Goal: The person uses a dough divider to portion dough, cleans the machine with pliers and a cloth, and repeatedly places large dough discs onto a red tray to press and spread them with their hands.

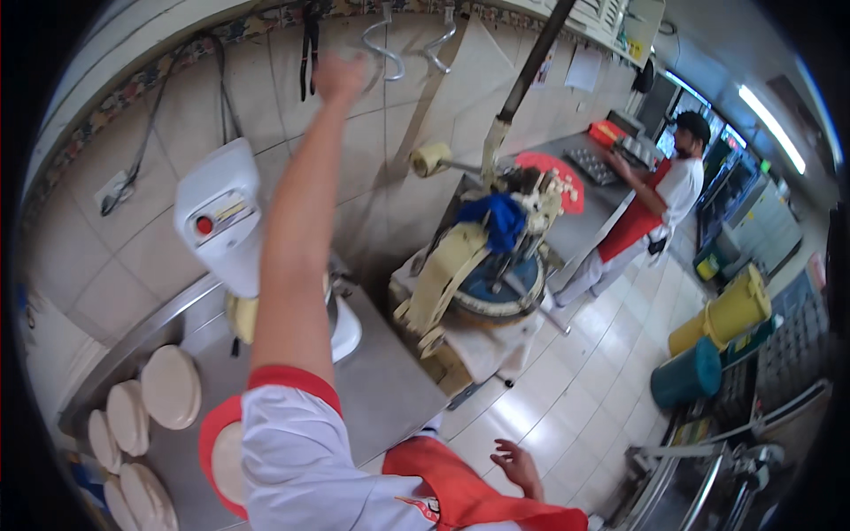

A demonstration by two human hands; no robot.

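While reaching with left hand, couldn't tell grip | held right hand half-open, empty | risked dislodging metal hook by brushing

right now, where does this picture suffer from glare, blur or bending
Head view: the raised left hand looks smeared, so its grip can't be read clearly; head view: white glare patches shine on the tiled floor, and the ceiling light looks blown out; head view: fisheye distortion bows the metal counter's back edge, and the corners go black.
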